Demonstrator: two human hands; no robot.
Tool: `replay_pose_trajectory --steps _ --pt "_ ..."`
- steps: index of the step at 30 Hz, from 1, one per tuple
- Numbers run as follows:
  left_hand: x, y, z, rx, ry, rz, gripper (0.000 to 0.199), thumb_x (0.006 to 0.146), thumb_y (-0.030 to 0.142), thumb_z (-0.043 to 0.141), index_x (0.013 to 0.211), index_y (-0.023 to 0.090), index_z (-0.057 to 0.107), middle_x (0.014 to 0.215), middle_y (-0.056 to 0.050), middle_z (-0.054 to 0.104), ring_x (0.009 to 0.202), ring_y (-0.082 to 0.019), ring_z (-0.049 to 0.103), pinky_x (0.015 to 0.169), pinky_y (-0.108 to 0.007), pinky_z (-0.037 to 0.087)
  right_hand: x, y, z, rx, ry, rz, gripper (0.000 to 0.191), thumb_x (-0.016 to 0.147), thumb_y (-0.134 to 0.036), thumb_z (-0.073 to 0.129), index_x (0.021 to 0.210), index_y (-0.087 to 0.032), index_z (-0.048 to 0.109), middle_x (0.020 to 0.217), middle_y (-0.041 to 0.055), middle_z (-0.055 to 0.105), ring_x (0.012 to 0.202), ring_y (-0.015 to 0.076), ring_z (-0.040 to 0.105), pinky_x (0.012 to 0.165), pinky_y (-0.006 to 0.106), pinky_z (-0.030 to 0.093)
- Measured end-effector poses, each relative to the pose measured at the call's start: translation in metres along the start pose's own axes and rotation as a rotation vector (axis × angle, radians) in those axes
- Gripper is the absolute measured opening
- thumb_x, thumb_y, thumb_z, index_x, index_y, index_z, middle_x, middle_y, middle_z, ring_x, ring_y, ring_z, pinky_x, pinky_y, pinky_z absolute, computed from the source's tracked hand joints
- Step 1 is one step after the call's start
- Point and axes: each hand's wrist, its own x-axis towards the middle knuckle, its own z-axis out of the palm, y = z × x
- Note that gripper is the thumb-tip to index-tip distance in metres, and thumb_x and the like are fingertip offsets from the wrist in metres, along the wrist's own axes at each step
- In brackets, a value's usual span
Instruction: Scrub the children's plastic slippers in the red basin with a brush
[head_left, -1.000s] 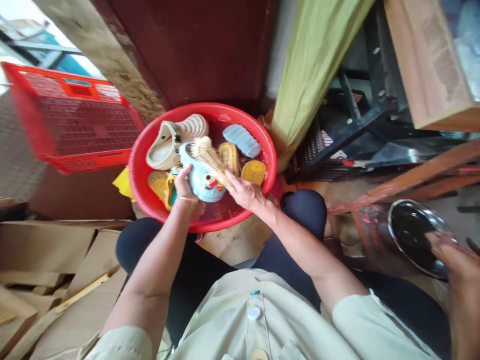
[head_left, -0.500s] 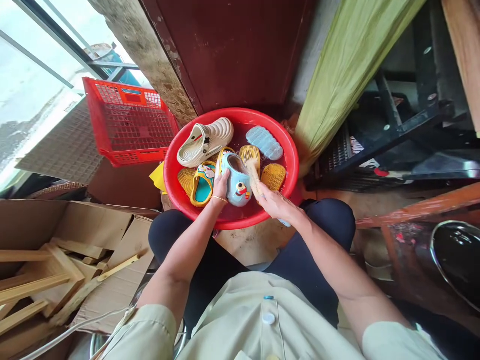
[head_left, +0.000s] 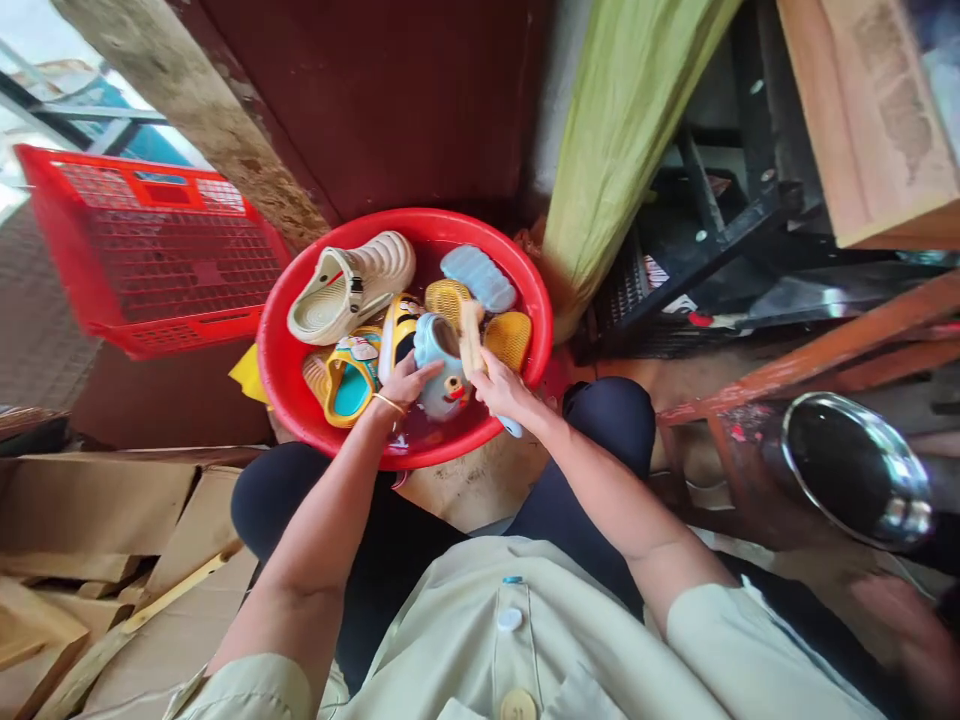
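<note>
My left hand point(head_left: 407, 384) grips a light blue clog point(head_left: 442, 395) with a cartoon figure on its toe, its thumb across the side. In my right hand point(head_left: 501, 386) is a scrub brush point(head_left: 471, 338) with pale bristles, its blue handle end showing below the hand. The brush is over the clog's right side. Both are low inside a red basin point(head_left: 541, 300) of dark water. Around them lie a cream clog point(head_left: 382, 262), a yellow and teal clog point(head_left: 351, 385), a yellow-and-black clog point(head_left: 403, 322), a yellow sole point(head_left: 508, 342) and a pale blue sole point(head_left: 478, 277).
A red plastic crate point(head_left: 172, 240) stands left of the basin. Cardboard with wood pieces point(head_left: 45, 620) lies at lower left. A green curtain point(head_left: 622, 130) hangs at right, near a black metal frame point(head_left: 720, 210). A round black-topped stool point(head_left: 847, 465) is at far right.
The view has swung right, so the basin sits further left. The light blue clog has sunk lower and tilted in the basin. The brush has moved with it and stands more upright.
</note>
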Motion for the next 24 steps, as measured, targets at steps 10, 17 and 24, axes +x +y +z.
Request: replay_pose_trajectory --steps 10,17,24 --pt "-0.022 0.025 0.029 0.742 0.174 0.327 0.055 0.071 0.020 0.074 0.125 0.014 0.065 0.144 -0.023 0.058 0.150 -0.045 0.039 0.127 -0.057 0.020 0.003 0.020 -0.031 0.291 0.080 0.101 0.062 0.104 -0.045 0.051 0.158 -0.017 0.040 0.091 0.0054 0.078 0.057 0.0137 0.067 0.056 0.022 0.056" --pt "0.051 0.033 0.088 0.592 0.213 0.188 0.082 0.073 0.037 0.084 0.143 0.010 0.052 0.157 -0.032 0.043 0.151 -0.052 0.032 0.121 -0.058 0.025 0.013 0.022 -0.033 0.445 0.149 0.106 0.061 0.101 -0.050 0.050 0.153 -0.018 0.044 0.080 0.0022 0.075 0.042 0.0113 0.057 0.040 0.019 0.045" --pt "0.088 0.001 0.077 0.307 0.312 -0.053 0.084 0.068 0.037 0.084 0.140 0.011 0.050 0.133 -0.033 0.063 0.138 -0.050 0.052 0.110 -0.057 0.037 0.011 0.027 -0.026 0.401 0.094 0.178 0.062 0.104 -0.044 0.049 0.159 -0.019 0.037 0.085 0.0036 0.078 0.045 0.0106 0.061 0.044 0.018 0.048"
